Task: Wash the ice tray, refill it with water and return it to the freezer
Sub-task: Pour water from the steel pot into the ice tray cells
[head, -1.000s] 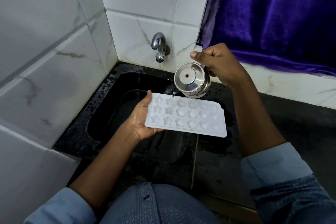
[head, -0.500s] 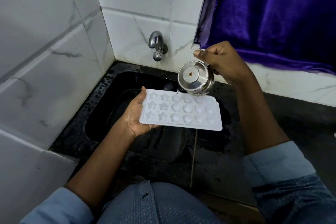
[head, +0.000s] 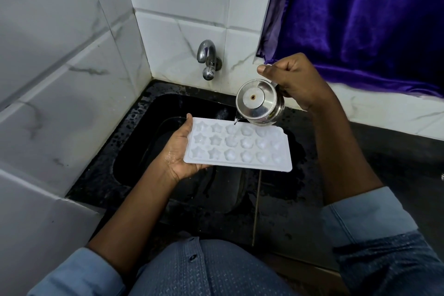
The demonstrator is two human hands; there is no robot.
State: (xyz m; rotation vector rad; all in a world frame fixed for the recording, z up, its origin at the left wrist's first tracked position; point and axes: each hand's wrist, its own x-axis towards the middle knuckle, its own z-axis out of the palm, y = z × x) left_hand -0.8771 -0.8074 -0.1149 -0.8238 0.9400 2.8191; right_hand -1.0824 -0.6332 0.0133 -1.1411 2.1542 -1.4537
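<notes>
White tray [head: 240, 149], star moulds nearest the left hand's [head: 179, 154] grip, rounder ones farther from it. Shiny silver cup [head: 258, 104] in the right hand's [head: 293, 79] grip, purple curtain [head: 360, 19] behind that grip. Black speckled sink [head: 153, 142] beneath both. White tiles [head: 72, 79] with grey veins. Blue shirt [head: 216, 269], finely dotted; paler blue sleeves [head: 365, 218].

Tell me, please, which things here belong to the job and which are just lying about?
In use: tray, held by the left hand; steel pot, tipped over it by the right hand; sink below.
Lying about: tap, curtain, tiles.
</notes>
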